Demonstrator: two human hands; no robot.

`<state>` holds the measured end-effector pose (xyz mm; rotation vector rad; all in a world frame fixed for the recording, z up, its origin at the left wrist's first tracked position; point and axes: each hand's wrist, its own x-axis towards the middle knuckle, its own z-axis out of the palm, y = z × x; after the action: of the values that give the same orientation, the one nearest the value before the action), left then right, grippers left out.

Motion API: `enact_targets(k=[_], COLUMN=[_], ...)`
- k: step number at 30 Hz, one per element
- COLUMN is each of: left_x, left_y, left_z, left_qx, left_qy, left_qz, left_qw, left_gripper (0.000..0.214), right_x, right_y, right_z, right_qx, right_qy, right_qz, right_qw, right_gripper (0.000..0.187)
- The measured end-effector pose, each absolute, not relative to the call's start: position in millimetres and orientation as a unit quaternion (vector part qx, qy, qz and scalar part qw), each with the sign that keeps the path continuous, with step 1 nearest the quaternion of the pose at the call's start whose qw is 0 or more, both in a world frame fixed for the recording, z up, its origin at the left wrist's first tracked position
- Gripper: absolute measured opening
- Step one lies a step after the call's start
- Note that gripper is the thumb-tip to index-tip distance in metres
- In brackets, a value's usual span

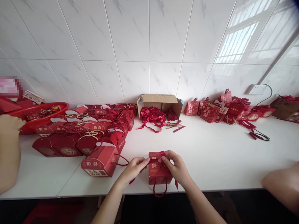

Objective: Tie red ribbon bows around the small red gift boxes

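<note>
In the head view, a small red gift box [158, 178] with pale lettering lies at the table's front edge, its cord handle [160, 196] hanging toward me. A red ribbon [162, 153] runs across the upper part of the box, and loose tails of it hang at both sides. From the left, my left hand [135, 168] is closed, pinching the ribbon between thumb and forefinger. My right hand [175, 166] is also closed on the ribbon, thumb over the box's upper right. The exact shape of the ribbon between the fingertips is partly hidden.
Rows of red gift boxes [102, 160] stand on the left, beside a red basket [63, 107]. A cardboard box [161, 99] of ribbons sits against the wall. More red boxes [210, 112] are at the back right. Other people's arms [9, 155] rest at both sides.
</note>
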<state>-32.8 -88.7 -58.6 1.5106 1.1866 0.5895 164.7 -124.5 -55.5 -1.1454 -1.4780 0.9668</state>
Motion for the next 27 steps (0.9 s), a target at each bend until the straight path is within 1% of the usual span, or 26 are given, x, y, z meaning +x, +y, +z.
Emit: enact_targets(k=[3,7,9,11,13,14,16,18,21,24,25,27], left_x=[-37.9,-28.2,-15.3,-1.0,10.5,14.0,15.8,11.2,0.1,-5.6,-5.7,-4.3], left_y=[-92.2,-94.3,-92.1,-87.6,-82.0,-79.2,-74.6,-72.1,-73.0,-78.7,-81.4,-87.3], left_z=[-44.1,-11.4,4.4,16.1,22.6,23.5,20.8,12.3,-7.7,-28.4,-34.1,-42.8], left_qx=[0.634,0.643,0.652,0.671,0.703,0.718,0.731,0.726,0.73,0.732,0.724,0.706], left_qy=[0.476,0.397,0.37,0.352,0.324,0.311,0.312,0.355,0.402,0.421,0.428,0.434], left_qz=[0.285,0.311,0.326,0.33,0.31,0.296,0.297,0.326,0.335,0.34,0.354,0.386], left_qw=[0.538,0.576,0.576,0.563,0.551,0.548,0.529,0.491,0.44,0.414,0.408,0.405], left_gripper=[0.042,0.041,0.037,0.029,0.025,0.025,0.03,0.036,0.033,0.024,0.022,0.019], right_x=[156.2,144.5,143.5,145.5,148.2,149.1,150.1,150.3,151.4,152.0,151.4,148.9], right_y=[-124.6,-125.2,-127.2,-129.7,-131.1,-131.0,-129.3,-126.3,-122.9,-122.7,-123.2,-124.6], right_z=[-52.1,-50.0,-48.6,-47.2,-46.8,-47.3,-49.8,-53.2,-57.3,-59.3,-59.8,-61.3], right_qx=[-0.518,-0.579,-0.565,-0.537,-0.521,-0.522,-0.534,-0.543,-0.53,-0.52,-0.519,-0.518], right_qy=[-0.601,-0.608,-0.642,-0.684,-0.706,-0.706,-0.688,-0.665,-0.655,-0.637,-0.622,-0.576], right_qz=[0.362,0.278,0.242,0.221,0.213,0.212,0.211,0.217,0.247,0.282,0.296,0.323], right_qw=[0.49,0.466,0.457,0.442,0.43,0.43,0.445,0.464,0.478,0.493,0.506,0.543], right_gripper=[0.019,0.015,0.018,0.016,0.011,0.012,0.022,0.032,0.037,0.036,0.033,0.02])
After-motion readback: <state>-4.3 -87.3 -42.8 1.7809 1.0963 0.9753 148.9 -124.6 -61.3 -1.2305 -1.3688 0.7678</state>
